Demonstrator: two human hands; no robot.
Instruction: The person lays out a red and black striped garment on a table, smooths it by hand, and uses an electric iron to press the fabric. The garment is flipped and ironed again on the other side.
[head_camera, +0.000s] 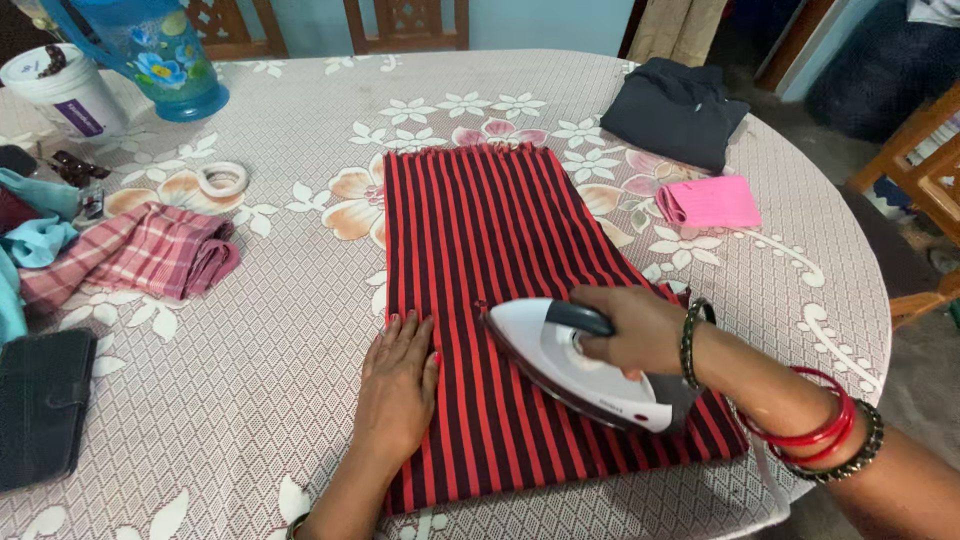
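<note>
Right hand (640, 328) grips iron (585, 365); left hand (398, 385) flattens striped cloth (490, 220).

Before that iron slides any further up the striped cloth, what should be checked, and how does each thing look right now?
1. Right hand grips the handle of the white iron: ok.
2. Left hand lies flat on the red and black striped cloth, pinning its left edge, apart from the iron: ok.
3. Fingers of the left hand clear of the iron's tip: ok, though a gap only narrowly shows.
4. Cloth ahead of the iron lies smooth, with no folds visible: ok.
5. Iron's cord free of the table edge: cannot tell, it is hardly in view.
6. Pink folded cloth and dark folded garment lie off the striped cloth: ok.
</note>
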